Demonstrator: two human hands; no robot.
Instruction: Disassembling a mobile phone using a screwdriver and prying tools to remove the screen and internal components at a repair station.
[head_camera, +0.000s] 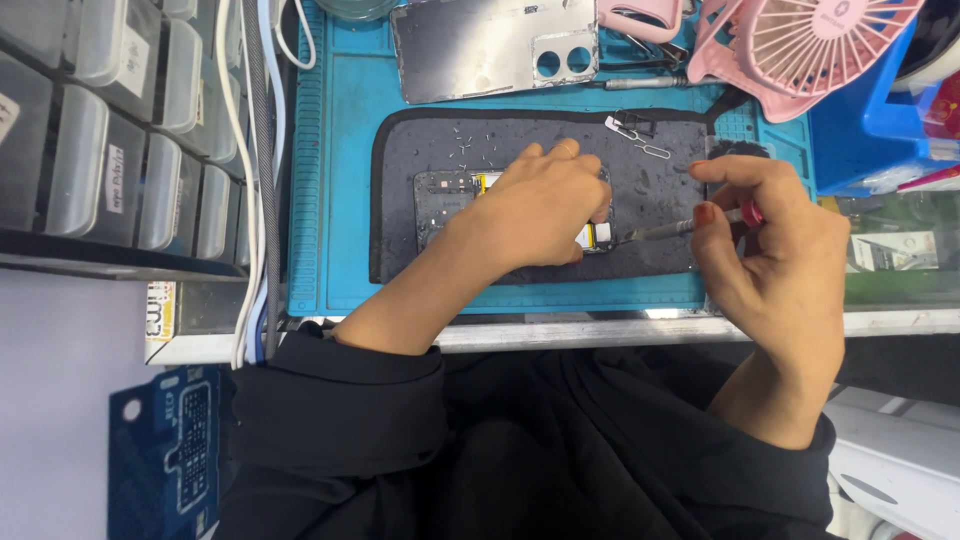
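Opened phone (445, 195) flat on mat; screwdriver (660, 230) angled.

White paper labels (114, 178) sat on the fronts of the clear drawers at far left. A white sticker with dark print (159, 311) hung on the bench edge below them. At right, a pale printed card (893, 251) lay under the glass, beside blue boxes (865, 120).

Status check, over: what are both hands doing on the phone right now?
Left hand pressed on opened phone, covering most of it. Right hand grips screwdriver, tip at phone's edge. Loose screws on dark mat nearby.
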